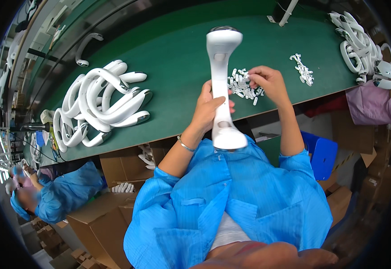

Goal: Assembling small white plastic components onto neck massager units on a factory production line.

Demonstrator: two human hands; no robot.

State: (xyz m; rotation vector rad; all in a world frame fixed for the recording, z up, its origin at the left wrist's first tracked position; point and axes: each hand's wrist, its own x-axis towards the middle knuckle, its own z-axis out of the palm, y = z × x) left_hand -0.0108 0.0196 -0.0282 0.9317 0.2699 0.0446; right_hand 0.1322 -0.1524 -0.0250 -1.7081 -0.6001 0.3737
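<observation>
My left hand (pixel 208 106) is wrapped around the middle of a long white curved plastic part (pixel 220 83), shaped like a neckband. It stands roughly upright in the picture, with flared ends that have dark tips and a small recess near each end. Just right of it lies a loose pile of small white plastic pieces (pixel 244 88) on the green table (pixel 173 58). At the pile's upper right edge, my right hand (pixel 269 83) has thumb and forefinger pinched together at a small white plastic piece. The fingertips partly hide that piece.
Several white curved parts (pixel 101 98) are heaped at the left, more (pixel 359 47) at the far right. A second group of small pieces (pixel 303 71) lies right. Below the table edge are cardboard boxes (pixel 99 219) and a blue bin (pixel 321 152). A person in blue (pixel 65 193) works at left.
</observation>
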